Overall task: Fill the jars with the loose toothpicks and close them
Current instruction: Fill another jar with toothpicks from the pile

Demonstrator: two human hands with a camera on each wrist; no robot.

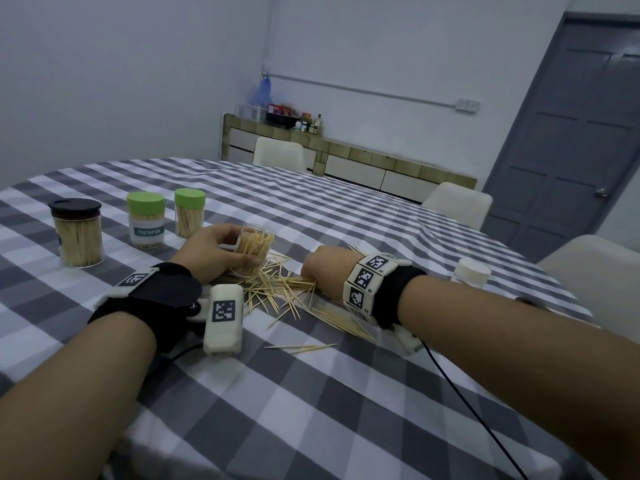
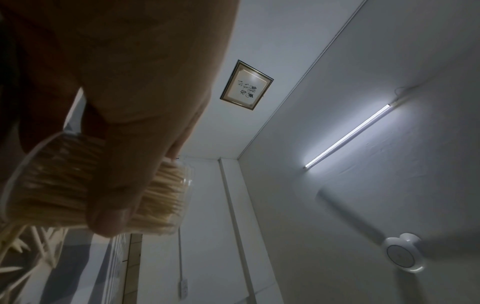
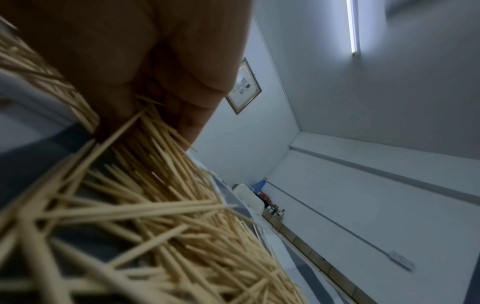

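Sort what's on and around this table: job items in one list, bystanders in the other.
Job:
open jar, held by left hand
loose toothpicks, under right hand
white lid
black-lid jar
two green-lid jars

Bystanders:
chairs
sideboard
door

Room's pretty dim overall, cool bluish-grey cast everywhere. Light comes from a fluorescent tube (image 2: pixel 348 135) on the ceiling, which blows out white with a soft halo around it in both wrist views. Head view is wide-angle, so the door (image 1: pixel 581 133) leans and the table (image 1: pixel 311 393) edge bows. Shadows under the forearms are soft and faint. In the left wrist view the left hand (image 2: pixel 116 92) is backlit, nearly a dark silhouette, and the ceiling fan (image 2: pixel 403 254) blades smear into motion blur. In the right wrist view the closest loose toothpicks (image 3: pixel 155 226) are mushy and out of focus, the right hand (image 3: pixel 145 53) murky.
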